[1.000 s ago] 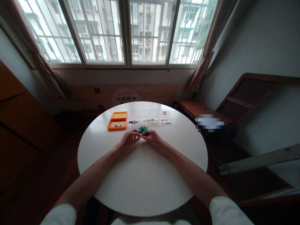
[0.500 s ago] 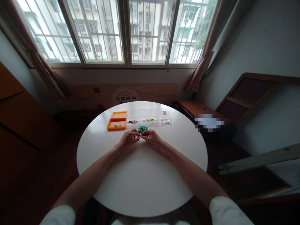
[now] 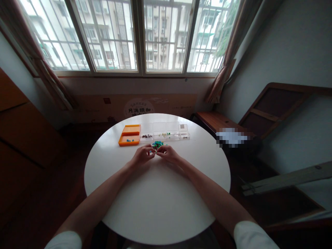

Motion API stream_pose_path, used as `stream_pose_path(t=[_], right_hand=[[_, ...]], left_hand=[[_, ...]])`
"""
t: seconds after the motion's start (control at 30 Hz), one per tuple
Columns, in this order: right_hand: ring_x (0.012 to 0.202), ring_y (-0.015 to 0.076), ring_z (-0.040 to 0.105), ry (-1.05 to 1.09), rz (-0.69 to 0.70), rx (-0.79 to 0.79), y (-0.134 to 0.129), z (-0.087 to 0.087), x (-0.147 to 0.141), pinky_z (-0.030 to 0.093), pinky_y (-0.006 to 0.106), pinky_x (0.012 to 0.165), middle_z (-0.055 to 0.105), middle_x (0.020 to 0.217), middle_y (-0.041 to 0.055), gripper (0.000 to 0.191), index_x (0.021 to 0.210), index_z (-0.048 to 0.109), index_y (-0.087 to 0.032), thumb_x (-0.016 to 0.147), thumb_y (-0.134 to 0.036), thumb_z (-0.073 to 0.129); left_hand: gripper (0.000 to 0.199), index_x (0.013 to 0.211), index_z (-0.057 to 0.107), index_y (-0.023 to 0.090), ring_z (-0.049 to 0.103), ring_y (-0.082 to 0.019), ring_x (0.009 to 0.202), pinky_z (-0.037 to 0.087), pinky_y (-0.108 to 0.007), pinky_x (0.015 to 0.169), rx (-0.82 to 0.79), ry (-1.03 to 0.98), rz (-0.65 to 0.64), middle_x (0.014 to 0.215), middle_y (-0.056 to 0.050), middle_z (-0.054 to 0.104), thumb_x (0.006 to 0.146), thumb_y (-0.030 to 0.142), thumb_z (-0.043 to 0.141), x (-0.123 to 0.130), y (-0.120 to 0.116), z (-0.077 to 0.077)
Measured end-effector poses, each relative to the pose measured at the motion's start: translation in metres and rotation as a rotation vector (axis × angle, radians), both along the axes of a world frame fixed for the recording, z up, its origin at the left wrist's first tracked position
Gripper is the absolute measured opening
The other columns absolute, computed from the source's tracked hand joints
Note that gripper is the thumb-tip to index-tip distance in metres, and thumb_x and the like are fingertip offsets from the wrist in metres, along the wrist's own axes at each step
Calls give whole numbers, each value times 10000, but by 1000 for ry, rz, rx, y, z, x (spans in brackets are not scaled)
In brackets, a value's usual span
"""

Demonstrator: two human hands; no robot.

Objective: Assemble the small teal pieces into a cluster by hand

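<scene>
My left hand (image 3: 143, 154) and my right hand (image 3: 167, 153) meet fingertip to fingertip over the table. Both are closed in a pinch; whatever sits between the fingertips is too small to name. Just beyond them lies a pile of small green, blue and brown pieces (image 3: 157, 144), partly hidden by my fingers. Behind it to the left, an open orange box (image 3: 121, 143) has a few blue pieces (image 3: 130, 140) inside. To its right stand clear plastic boxes (image 3: 156, 138) with raised lids, holding dark brown pieces (image 3: 146, 136) and pale yellow and green pieces (image 3: 166, 134).
The round white table (image 3: 160, 207) is under my forearms. Beyond it are a printed cardboard panel (image 3: 103, 105) and a barred window. A low wooden bench (image 3: 215, 121) stands at the right, with a blurred pale item (image 3: 231, 136) on it.
My two hands stay pinched together in nearly the same place. The whole view has shifted slightly, with the table and boxes appearing a little lower.
</scene>
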State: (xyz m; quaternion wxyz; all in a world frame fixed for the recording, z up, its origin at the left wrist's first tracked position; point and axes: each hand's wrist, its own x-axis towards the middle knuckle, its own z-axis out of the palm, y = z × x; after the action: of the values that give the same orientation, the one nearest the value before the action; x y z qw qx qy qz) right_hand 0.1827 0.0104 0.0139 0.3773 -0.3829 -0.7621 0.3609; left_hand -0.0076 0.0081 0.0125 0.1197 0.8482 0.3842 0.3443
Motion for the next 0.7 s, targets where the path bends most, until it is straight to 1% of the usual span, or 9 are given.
stream_pose_path(t=[0.13,0.3,0.7], right_hand=[[592,111,518,13,6,2,1,-2,0,387,228,564,622,664,33,188,751,657,-116,723,-298,621],[592,114,517,0,-10,-5,1,-1,1,392,231,566,617,654,31,171,743,651,-114,715,-280,618],[605,111,508,-15,-1,14,1,-1,1,393,235,579,610,663,27,164,741,641,-115,717,-276,618]], left_hand=[[117,816,689,206,522,-60,564,407,-169,552,-7,-8,10,806,0,613,782,235,580,0,0,0],[112,790,685,202,525,-62,567,409,-171,561,-5,-2,22,799,1,611,785,247,583,-1,1,1],[118,783,688,190,520,-56,552,407,-169,551,11,1,-14,789,-8,612,793,227,577,0,3,-1]])
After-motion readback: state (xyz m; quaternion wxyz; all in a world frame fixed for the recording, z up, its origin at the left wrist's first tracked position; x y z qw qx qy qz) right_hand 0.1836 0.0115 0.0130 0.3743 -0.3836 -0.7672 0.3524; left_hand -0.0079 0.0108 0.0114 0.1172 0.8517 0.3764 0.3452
